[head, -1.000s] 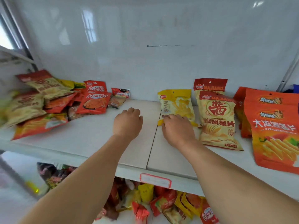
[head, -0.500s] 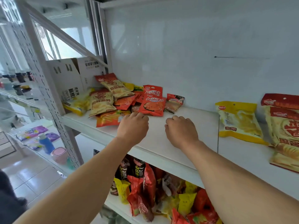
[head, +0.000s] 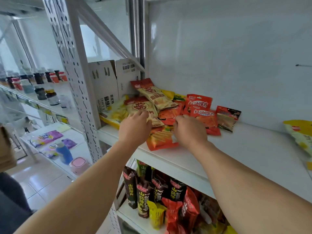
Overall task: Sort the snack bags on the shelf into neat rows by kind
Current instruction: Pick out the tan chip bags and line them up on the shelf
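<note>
The unsorted snack bags lay heaped at the left end of the shelf (head: 219,149), against the cardboard box (head: 104,85), so both hands went there to pick the next kind. The left hand (head: 134,128) rested, fingers curled, on the tan chip bag (head: 143,109) nearest the box; whether it gripped could not be told. The right hand (head: 190,130) hovered curled over the orange bag (head: 160,137) right of the tan one, its hold also unclear. Half a second earlier both hands were short of the heap.
</note>
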A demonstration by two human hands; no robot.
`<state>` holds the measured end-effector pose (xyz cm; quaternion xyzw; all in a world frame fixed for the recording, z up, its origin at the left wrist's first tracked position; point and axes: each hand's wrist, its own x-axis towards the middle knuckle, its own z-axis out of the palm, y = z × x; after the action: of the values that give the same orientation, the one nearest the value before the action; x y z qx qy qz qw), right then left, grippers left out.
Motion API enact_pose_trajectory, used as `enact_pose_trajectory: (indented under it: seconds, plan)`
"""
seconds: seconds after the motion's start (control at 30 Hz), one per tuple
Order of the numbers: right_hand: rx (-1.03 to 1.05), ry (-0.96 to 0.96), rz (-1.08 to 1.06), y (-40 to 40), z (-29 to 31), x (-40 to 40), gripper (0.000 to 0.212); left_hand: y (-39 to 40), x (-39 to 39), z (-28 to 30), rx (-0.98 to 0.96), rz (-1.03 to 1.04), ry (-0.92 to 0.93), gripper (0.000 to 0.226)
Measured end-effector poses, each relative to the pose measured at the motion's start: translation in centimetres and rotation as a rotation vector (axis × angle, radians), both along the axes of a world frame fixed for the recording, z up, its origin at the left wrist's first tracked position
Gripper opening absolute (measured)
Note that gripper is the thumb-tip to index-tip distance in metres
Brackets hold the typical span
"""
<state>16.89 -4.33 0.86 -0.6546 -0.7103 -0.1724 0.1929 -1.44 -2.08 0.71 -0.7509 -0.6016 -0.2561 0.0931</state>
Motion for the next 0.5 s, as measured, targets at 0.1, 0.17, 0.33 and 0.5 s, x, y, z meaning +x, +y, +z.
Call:
enact_pose_trajectory:
  seconds: [0.1, 0.17, 0.33, 0.5]
  plan:
    - [0.015, 0.062, 0.021, 3.3, 0.4, -1.7, 0.026, 2.7, -1.3, -0.2, -0.145, 0.084, -0.197, 0.045]
    - [0.014, 0.123, 0.040, 5.6, 0.6, -2.4, 0.029, 4.5, -1.7, -0.4, -0.247, 0.117, -0.347, 0.056]
    - [0.000, 0.343, 0.034, 12.3, 1.1, -3.3, 0.033, 8.9, -2.0, -0.5, -0.471, 0.202, -0.634, 0.077]
    - [-0.122, 0.425, -0.004, 20.1, 1.8, -3.3, 0.049, 12.3, -1.4, -1.2, -0.473, 0.279, -0.428, 0.084]
